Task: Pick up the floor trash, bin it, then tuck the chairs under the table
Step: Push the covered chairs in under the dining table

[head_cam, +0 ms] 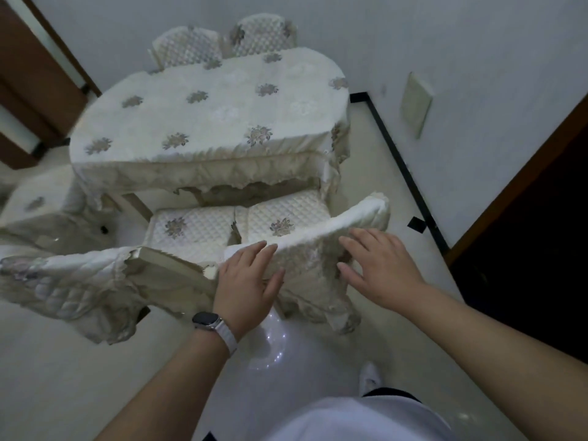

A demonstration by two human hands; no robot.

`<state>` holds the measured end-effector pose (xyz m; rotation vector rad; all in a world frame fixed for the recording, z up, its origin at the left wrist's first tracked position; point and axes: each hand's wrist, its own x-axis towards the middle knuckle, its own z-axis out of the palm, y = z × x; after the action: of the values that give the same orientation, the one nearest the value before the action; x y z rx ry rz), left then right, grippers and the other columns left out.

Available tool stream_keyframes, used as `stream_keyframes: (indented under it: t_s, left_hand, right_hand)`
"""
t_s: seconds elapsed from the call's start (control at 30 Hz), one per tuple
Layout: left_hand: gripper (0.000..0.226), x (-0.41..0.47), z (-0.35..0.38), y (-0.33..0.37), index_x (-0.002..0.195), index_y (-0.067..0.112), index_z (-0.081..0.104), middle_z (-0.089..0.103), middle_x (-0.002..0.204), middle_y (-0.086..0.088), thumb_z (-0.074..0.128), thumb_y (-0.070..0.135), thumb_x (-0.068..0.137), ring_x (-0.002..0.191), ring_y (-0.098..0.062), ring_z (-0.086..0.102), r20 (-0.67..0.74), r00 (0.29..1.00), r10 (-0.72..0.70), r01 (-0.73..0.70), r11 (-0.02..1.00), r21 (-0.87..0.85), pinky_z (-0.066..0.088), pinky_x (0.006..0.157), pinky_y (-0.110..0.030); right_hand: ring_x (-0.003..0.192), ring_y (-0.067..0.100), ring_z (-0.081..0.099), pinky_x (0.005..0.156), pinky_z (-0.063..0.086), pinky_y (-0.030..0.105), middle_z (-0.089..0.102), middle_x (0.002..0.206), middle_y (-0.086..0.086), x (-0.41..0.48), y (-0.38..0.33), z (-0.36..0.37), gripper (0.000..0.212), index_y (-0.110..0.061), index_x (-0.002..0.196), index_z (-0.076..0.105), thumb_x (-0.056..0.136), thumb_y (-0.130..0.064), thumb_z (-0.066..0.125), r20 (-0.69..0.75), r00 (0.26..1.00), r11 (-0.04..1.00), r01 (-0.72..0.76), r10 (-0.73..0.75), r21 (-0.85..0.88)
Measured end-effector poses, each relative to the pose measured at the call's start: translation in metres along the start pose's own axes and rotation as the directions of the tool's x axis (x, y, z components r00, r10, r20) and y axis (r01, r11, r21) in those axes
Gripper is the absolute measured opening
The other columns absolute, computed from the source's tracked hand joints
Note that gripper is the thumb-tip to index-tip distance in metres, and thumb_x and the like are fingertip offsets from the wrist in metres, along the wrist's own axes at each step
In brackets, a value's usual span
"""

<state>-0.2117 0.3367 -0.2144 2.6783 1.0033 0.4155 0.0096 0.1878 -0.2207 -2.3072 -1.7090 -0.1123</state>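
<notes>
While the left hand (248,278) and right hand (378,268) lie flat, fingers straight, gripping nothing, on the back of the near chair (318,246) before the table (206,116), a second chair (191,227) stands beside it, two far chairs (187,46) (264,33) behind the table, and perhaps a fifth chair (35,202), blurred, at its left end.

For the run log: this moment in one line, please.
step: tucking chair | left hand: on backrest | right hand: on backrest | seat: mostly out from table
</notes>
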Motion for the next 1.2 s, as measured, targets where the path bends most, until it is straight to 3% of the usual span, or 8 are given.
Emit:
stream_keyframes:
  t_s: [0.2, 0.43, 0.57, 0.7, 0.8, 0.93, 1.07, 1.2]
  left_hand:
    - [0.053, 0.043, 0.030, 0.019, 0.135, 0.017, 0.056, 0.056, 0.137, -0.005, 0.048, 0.047, 0.092, 0.127, -0.025, 0.050, 0.002, 0.989, -0.147, 0.147, 0.989, -0.013, 0.041, 0.103, -0.047]
    - [0.048, 0.063, 0.057, 0.032, 0.135, 0.014, 0.056, 0.056, 0.137, -0.005, 0.060, 0.038, 0.094, 0.127, -0.025, 0.050, 0.001, 0.974, -0.228, 0.228, 0.974, -0.016, 0.042, 0.102, -0.048]
    - [0.049, 0.071, 0.066, 0.023, 0.132, 0.015, 0.059, 0.061, 0.128, -0.003, 0.055, 0.047, 0.095, 0.121, -0.025, 0.053, 0.020, 0.961, -0.277, 0.277, 0.960, -0.026, 0.042, 0.100, -0.046]
    - [0.061, 0.066, 0.077, 0.008, 0.126, 0.017, 0.063, 0.064, 0.123, 0.000, 0.043, 0.062, 0.089, 0.115, -0.023, 0.056, 0.003, 0.975, -0.223, 0.223, 0.975, 0.017, 0.040, 0.101, -0.046]
    - [0.055, 0.071, 0.087, -0.008, 0.117, 0.018, 0.067, 0.066, 0.114, -0.001, 0.045, 0.060, 0.088, 0.106, -0.025, 0.058, -0.046, 0.985, -0.163, 0.165, 0.986, 0.032, 0.041, 0.097, -0.051]
    - [0.049, 0.081, 0.104, -0.024, 0.110, 0.020, 0.068, 0.067, 0.105, 0.001, 0.046, 0.059, 0.091, 0.101, -0.020, 0.051, -0.152, 0.987, -0.056, 0.060, 0.998, 0.017, 0.033, 0.094, -0.043]
    - [0.054, 0.098, 0.105, -0.030, 0.109, 0.020, 0.068, 0.066, 0.103, 0.003, 0.037, 0.062, 0.095, 0.099, -0.019, 0.052, -0.170, 0.984, -0.043, 0.039, 0.999, -0.027, 0.031, 0.093, -0.042]
    - [0.048, 0.129, 0.092, -0.043, 0.108, 0.021, 0.069, 0.066, 0.101, 0.004, 0.044, 0.058, 0.092, 0.099, -0.019, 0.056, -0.164, 0.985, -0.043, 0.038, 0.999, -0.032, 0.033, 0.091, -0.043]
  right_hand:
    - [0.116, 0.029, 0.055, 0.095, 0.042, 0.042, 0.060, 0.128, 0.009, 0.048, 0.057, 0.016, 0.049, -0.012, 0.125, 0.061, 0.087, -0.043, 0.062, 0.000, 0.998, 0.997, 0.057, -0.057, 0.059]
    - [0.111, 0.029, 0.058, 0.092, 0.042, 0.040, 0.062, 0.123, 0.008, 0.083, 0.082, 0.037, 0.051, -0.012, 0.121, 0.063, 0.086, -0.046, 0.050, 0.030, 0.984, 0.980, 0.170, -0.174, 0.105]
    - [0.111, 0.029, 0.057, 0.095, 0.042, 0.042, 0.062, 0.123, 0.007, 0.092, 0.082, 0.054, 0.056, -0.012, 0.122, 0.062, 0.087, -0.050, 0.043, 0.109, 0.971, 0.969, 0.196, -0.214, 0.151]
    - [0.109, 0.027, 0.058, 0.097, 0.041, 0.043, 0.064, 0.119, 0.005, 0.104, 0.082, 0.070, 0.060, -0.013, 0.121, 0.062, 0.086, -0.057, 0.042, 0.161, 0.944, 0.952, 0.264, -0.288, 0.153]
    - [0.099, 0.027, 0.060, 0.089, 0.043, 0.041, 0.065, 0.112, 0.003, 0.116, 0.083, 0.078, 0.060, -0.015, 0.116, 0.063, 0.083, -0.062, 0.046, 0.153, 0.929, 0.939, 0.319, -0.336, 0.129]
    - [0.091, 0.027, 0.061, 0.084, 0.043, 0.040, 0.066, 0.102, 0.002, 0.127, 0.088, 0.083, 0.061, -0.014, 0.111, 0.065, 0.082, -0.065, 0.048, 0.168, 0.920, 0.934, 0.341, -0.354, 0.104]
    - [0.088, 0.027, 0.061, 0.080, 0.047, 0.043, 0.066, 0.097, 0.003, 0.145, 0.091, 0.083, 0.056, -0.012, 0.105, 0.067, 0.082, -0.061, 0.053, 0.105, 0.929, 0.932, 0.343, -0.355, 0.121]
    - [0.084, 0.026, 0.061, 0.077, 0.045, 0.040, 0.066, 0.093, 0.004, 0.173, 0.084, 0.079, 0.053, -0.011, 0.103, 0.068, 0.081, -0.057, 0.052, 0.038, 0.949, 0.946, 0.309, -0.314, 0.092]
